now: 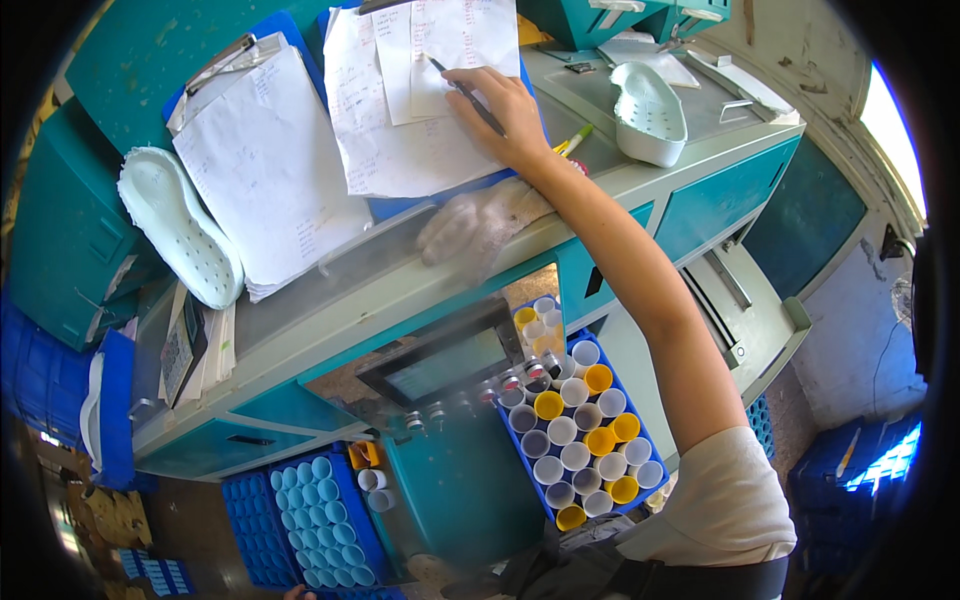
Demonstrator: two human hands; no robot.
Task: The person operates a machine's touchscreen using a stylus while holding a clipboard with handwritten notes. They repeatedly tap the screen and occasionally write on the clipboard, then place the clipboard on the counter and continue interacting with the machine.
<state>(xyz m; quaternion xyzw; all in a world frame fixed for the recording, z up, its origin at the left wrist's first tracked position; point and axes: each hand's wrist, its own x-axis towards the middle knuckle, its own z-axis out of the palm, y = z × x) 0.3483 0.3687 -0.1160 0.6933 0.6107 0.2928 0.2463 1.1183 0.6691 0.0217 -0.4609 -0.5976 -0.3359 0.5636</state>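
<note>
And the right arm (665,310) stretches far from the near right, right hand (515,118) low over the far papers (375,150), fingers pinched round a pen (483,110), tip aimed left; left hand (298,594) barely peeks in at the near edge, grip impossible to tell.

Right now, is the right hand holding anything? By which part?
Yes: the right hand holds a dark pen by its front part, just behind the end over the papers.
</note>
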